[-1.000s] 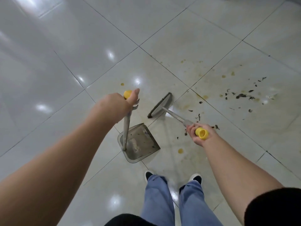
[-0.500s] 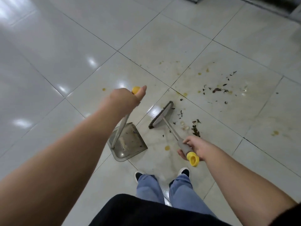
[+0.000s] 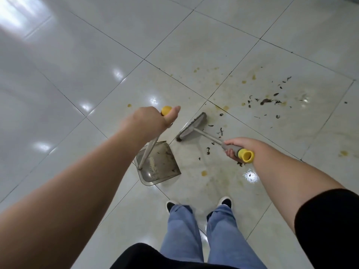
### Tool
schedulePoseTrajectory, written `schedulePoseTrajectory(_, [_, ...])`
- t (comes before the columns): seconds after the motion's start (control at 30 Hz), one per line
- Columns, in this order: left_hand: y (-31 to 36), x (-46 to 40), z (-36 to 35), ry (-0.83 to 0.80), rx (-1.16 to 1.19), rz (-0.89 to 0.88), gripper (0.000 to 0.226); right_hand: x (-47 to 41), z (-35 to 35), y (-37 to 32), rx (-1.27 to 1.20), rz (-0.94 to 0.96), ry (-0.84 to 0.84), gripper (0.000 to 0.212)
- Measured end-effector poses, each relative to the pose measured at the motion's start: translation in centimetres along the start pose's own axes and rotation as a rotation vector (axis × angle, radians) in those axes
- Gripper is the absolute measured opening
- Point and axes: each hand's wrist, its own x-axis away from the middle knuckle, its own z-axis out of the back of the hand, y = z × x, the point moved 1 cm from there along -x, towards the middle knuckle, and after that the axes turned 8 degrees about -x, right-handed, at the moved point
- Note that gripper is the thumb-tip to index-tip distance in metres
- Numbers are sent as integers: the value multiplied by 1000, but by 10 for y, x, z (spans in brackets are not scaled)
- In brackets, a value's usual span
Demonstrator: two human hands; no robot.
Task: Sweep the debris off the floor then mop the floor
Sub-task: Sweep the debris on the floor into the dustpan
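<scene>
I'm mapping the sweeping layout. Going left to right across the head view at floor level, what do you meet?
Dustpan → broom head → small debris beside the broom's shaft → larger debris patch → yellowish stain at far right.

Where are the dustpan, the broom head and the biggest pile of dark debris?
dustpan [image 3: 161, 166]: head view, on the flat grey tray.
broom head [image 3: 191, 127]: head view, on the middle of the bristle bar.
dark debris [image 3: 266, 101]: head view, on the largest dark clump.
</scene>
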Motion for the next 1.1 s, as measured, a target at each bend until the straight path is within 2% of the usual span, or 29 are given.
schedulePoseTrajectory(0.07, [3, -1, 0, 26, -2, -3, 77, -1, 12, 8, 7, 6, 35, 36])
schedulePoseTrajectory(0.2, [14, -6, 7, 39, -15, -38, 79, 8, 48, 46, -185, -79, 31, 40])
schedulePoseTrajectory(0.37, [20, -12, 13, 15, -2, -35, 81, 29, 95, 101, -195, -94, 146, 33])
schedulePoseTrajectory(0.47, [20, -12, 13, 14, -26, -37, 80, 47, 101, 109, -81, -5, 208, 19])
schedulePoseTrajectory(0.63, [17, -13, 16, 5, -26, -35, 83, 77, 88, 99, 270, 94, 251, 22])
schedulePoseTrajectory(0.83, [22, -10, 16, 4, 1, -4, 80, 64, 46, 63, 648, 23, 238, 20])
schedulePoseTrajectory(0.97, [30, -3, 9, 15, -11, -15, 78, 50, 35, 36, 731, -40, 234, 23])
schedulePoseTrajectory(1.1, [41, -1, 4, 18, -82, -71, 76, 59, 63, 19, 732, -43, 316, 26])
